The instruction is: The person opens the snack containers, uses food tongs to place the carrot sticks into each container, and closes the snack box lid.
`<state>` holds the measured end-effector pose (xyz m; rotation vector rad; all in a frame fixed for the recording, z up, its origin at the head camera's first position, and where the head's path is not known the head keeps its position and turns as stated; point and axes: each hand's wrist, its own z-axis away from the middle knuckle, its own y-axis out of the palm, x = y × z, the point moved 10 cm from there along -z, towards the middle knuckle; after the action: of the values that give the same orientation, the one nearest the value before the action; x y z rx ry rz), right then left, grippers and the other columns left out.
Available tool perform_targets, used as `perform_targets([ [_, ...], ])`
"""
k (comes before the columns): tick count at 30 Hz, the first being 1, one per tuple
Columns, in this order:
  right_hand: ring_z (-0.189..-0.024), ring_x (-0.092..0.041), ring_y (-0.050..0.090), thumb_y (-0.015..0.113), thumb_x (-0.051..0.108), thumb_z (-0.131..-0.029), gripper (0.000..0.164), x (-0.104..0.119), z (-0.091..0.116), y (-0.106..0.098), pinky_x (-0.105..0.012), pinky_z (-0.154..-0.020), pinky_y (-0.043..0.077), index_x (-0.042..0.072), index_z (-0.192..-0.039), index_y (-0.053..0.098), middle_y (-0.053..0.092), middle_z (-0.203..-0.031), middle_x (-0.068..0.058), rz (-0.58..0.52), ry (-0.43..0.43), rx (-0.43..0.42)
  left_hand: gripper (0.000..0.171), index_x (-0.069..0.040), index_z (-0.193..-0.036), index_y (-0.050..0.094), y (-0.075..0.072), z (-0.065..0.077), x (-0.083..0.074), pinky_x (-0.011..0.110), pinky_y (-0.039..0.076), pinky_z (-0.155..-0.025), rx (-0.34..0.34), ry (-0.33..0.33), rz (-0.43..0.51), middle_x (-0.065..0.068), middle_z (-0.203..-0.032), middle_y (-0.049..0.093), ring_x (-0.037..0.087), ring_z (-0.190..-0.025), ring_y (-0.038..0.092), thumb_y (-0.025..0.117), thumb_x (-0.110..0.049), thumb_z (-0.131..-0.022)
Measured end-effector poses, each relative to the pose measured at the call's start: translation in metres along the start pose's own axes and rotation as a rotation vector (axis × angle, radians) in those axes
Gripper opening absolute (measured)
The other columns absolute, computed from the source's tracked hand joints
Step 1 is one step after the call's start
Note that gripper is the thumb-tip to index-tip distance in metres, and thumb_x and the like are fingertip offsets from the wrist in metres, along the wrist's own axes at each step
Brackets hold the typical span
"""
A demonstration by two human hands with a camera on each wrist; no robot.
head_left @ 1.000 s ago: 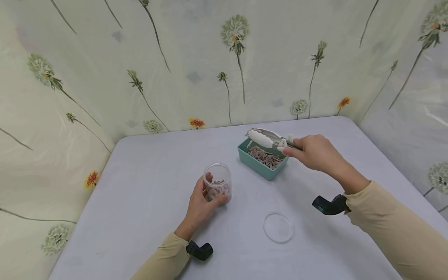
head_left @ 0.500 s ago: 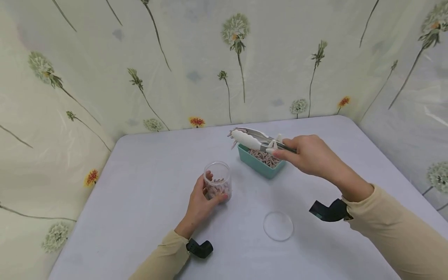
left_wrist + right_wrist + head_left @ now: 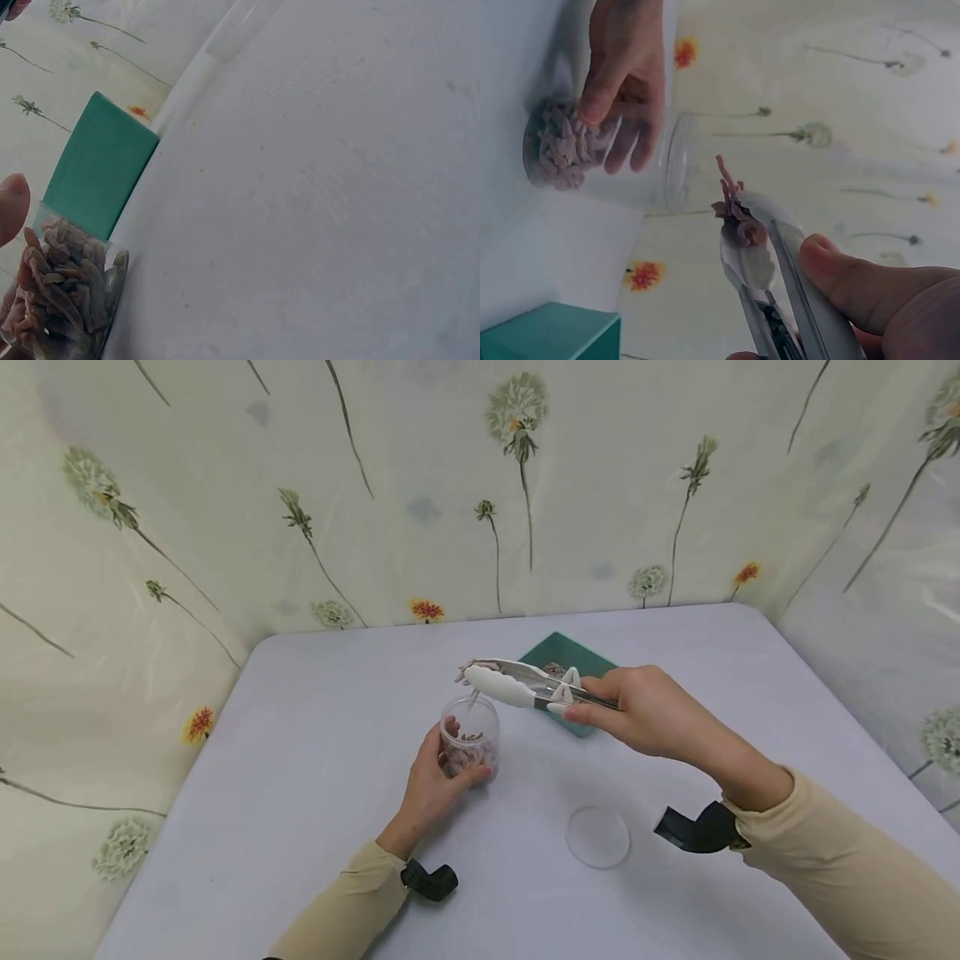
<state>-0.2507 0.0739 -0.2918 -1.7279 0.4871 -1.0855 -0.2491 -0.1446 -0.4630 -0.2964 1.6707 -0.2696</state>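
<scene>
While the left hand (image 3: 432, 779) curls snugly round a clear jar (image 3: 482, 731) partly filled with pinkish-brown strips (image 3: 561, 148) on the white surface (image 3: 330, 727), the right hand (image 3: 641, 712), also closed, grips white-headed metal tongs (image 3: 504, 686) pinching a clump (image 3: 740, 222) just above the jar, near a teal box (image 3: 558, 647).

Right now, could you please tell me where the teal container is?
In the head view, the teal container stands beyond and right of the clear jar, partly hidden behind the tongs in the right hand.
</scene>
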Motion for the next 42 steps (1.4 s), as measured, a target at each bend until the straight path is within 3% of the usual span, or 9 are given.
perform_targets([
  [4, -0.055, -0.008, 0.036, 0.067, 0.038, -0.093, 0.038, 0.003, 0.0, 0.01, -0.021, -0.047, 0.03, 0.008, -0.115, 0.072, 0.058, -0.07, 0.006, -0.013, -0.024, 0.026, 0.086, -0.01, -0.15, 0.033, 0.001, 0.0, 0.0, 0.053, 0.037, -0.119, 0.005, -0.001, 0.002, 0.009, -0.149, 0.045, 0.029, -0.138, 0.044, 0.082, -0.025, -0.081],
  [7, -0.055, -0.007, 0.037, 0.068, 0.036, -0.092, 0.025, 0.005, -0.002, 0.017, -0.019, -0.048, 0.03, 0.012, -0.092, 0.072, 0.056, -0.07, 0.005, -0.011, -0.033, 0.037, 0.085, -0.009, -0.15, 0.033, 0.002, -0.001, 0.0, 0.053, 0.037, -0.119, 0.009, 0.002, -0.002, 0.01, -0.147, 0.047, 0.03, -0.138, 0.045, 0.081, -0.025, -0.082],
  [11, -0.055, -0.007, 0.036, 0.07, 0.034, -0.091, 0.021, 0.007, -0.003, 0.022, -0.018, -0.048, 0.029, 0.017, -0.08, 0.065, 0.043, -0.062, 0.006, 0.006, -0.056, 0.037, 0.085, -0.011, -0.15, 0.033, 0.002, 0.0, -0.001, 0.053, 0.036, -0.119, 0.01, -0.007, -0.011, 0.009, -0.147, 0.047, 0.03, -0.138, 0.044, 0.081, -0.026, -0.082],
  [17, -0.059, -0.007, 0.041, 0.071, 0.034, -0.09, 0.017, 0.011, -0.004, 0.024, -0.019, -0.05, 0.034, 0.018, -0.089, 0.07, 0.054, -0.068, 0.008, 0.029, -0.087, 0.027, 0.084, -0.012, -0.15, 0.033, 0.002, 0.0, -0.001, 0.053, 0.037, -0.119, 0.008, 0.0, -0.01, 0.01, -0.147, 0.047, 0.03, -0.138, 0.045, 0.081, -0.026, -0.082],
  [24, -0.061, -0.009, 0.042, 0.073, 0.034, -0.088, 0.018, 0.014, -0.006, 0.026, -0.019, -0.051, 0.035, 0.018, -0.083, 0.065, 0.05, -0.067, 0.006, 0.078, -0.087, 0.029, 0.085, -0.011, -0.15, 0.033, 0.002, 0.0, 0.0, 0.053, 0.038, -0.118, 0.001, 0.004, -0.017, 0.01, -0.146, 0.048, 0.03, -0.138, 0.045, 0.081, -0.024, -0.081],
  [32, -0.066, -0.009, 0.046, 0.073, 0.035, -0.088, 0.023, 0.016, -0.004, 0.025, -0.021, -0.054, 0.038, 0.015, -0.097, 0.071, 0.06, -0.076, 0.006, 0.107, -0.097, 0.026, 0.084, -0.013, -0.149, 0.034, 0.002, 0.001, 0.001, 0.053, 0.037, -0.118, 0.005, -0.007, -0.015, 0.009, -0.144, 0.049, 0.03, -0.137, 0.046, 0.082, -0.025, -0.081],
  [42, -0.063, -0.009, 0.043, 0.074, 0.036, -0.086, 0.017, 0.017, -0.003, 0.024, -0.02, -0.053, 0.036, 0.021, -0.088, 0.067, 0.053, -0.072, 0.007, 0.142, -0.103, 0.032, 0.082, -0.013, -0.149, 0.035, 0.001, 0.0, 0.002, 0.055, 0.038, -0.118, 0.004, 0.005, -0.015, 0.01, -0.142, 0.051, 0.03, -0.134, 0.047, 0.081, -0.027, -0.082],
])
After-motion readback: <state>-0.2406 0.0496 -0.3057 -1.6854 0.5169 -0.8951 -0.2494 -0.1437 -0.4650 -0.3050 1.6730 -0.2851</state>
